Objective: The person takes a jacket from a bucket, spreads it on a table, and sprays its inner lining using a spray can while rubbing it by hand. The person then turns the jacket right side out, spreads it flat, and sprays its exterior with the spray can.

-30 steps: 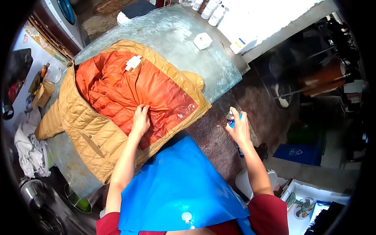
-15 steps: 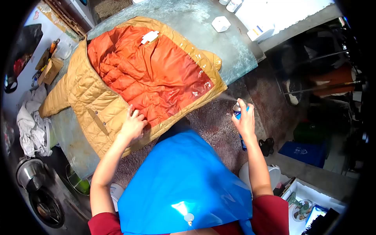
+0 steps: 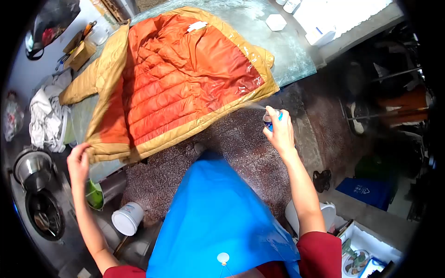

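A mustard quilted jacket (image 3: 167,74) lies on the table with its orange lining up and a white label near the top. My left hand (image 3: 79,160) pinches the jacket's front panel at its lower left corner, holding it folded open. In my right hand (image 3: 281,130) is a blue spray can (image 3: 272,119), off the table's right side, with my index finger on its nozzle. A fine mist leaves the can toward the jacket's lower edge, where the lining looks darker and wet at the right. A blue apron (image 3: 218,217) covers my front.
The greenish table (image 3: 296,60) carries a white block (image 3: 276,22) and bottles at the back. White cloth (image 3: 46,113) hangs at the left, above metal pots (image 3: 33,169). A white bucket (image 3: 128,218) stands on the speckled floor, and a blue bin (image 3: 366,192) is at the right.
My left hand has moved left and pulled the jacket's front panel open, showing more orange lining. Spray has started from the can, which has shifted slightly toward the jacket. The view has shifted.
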Demonstrator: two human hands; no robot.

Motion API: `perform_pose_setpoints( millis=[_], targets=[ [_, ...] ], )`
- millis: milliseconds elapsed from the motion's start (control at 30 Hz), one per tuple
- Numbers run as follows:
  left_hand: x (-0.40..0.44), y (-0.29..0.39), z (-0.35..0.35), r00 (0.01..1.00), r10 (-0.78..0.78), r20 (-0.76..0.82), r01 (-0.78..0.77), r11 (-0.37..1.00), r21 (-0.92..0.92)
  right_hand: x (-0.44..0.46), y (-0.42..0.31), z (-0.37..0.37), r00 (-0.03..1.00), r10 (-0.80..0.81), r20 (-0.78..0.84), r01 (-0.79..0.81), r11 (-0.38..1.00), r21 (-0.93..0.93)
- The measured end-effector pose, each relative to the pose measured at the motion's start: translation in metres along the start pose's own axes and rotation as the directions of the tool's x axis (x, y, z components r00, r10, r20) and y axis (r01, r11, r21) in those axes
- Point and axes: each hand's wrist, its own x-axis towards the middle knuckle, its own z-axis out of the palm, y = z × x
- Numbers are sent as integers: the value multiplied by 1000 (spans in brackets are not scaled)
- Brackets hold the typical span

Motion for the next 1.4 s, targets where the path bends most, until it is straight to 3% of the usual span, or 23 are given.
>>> perform_pose_setpoints(
  millis=[67,100,133,200,233,333,467,567,733,867,933,1267,1400],
  targets=[
    [-15,-51,-35,973,-229,24,229,973,-5,-4,-9,5,999,-42,14,42,999,33],
    [-16,-43,-56,903,-415,109,424,903,-67,-8,-16,6,999,-49,19,49,998,42],
    [-22,-68,-70,877,-464,126,477,873,-99,-10,-23,7,995,-91,26,90,995,49],
    [-33,-117,-84,933,-361,0,359,928,-96,-16,-41,9,989,-143,33,141,988,63],
    [-34,-101,-84,891,-454,-13,448,882,-146,-19,-52,10,983,-173,63,169,983,75],
    [-50,-158,-99,889,-458,13,452,873,-184,-31,-88,21,959,-261,108,250,962,112],
    [-62,-174,-107,874,-486,-6,473,852,-224,-37,-119,26,945,-312,101,293,941,171],
    [-69,-202,-120,882,-470,-35,451,863,-228,-34,-112,21,982,-164,99,161,986,37],
    [-67,-251,-143,891,-450,-55,432,881,-195,-37,-120,23,995,-102,9,102,995,-6],
    [-71,-290,-147,909,-416,10,412,897,-162,-55,-182,42,993,-115,31,116,993,-16],
    [-77,-290,-143,873,-469,136,486,858,-166,-67,-222,50,995,-96,33,95,995,12],
    [-122,-283,-94,881,-406,243,461,851,-251,-108,-399,92,965,-259,35,249,952,177],
    [-132,-300,-87,869,-397,295,478,826,-298,-112,-423,95,953,-303,-5,297,929,221]
  ],
)
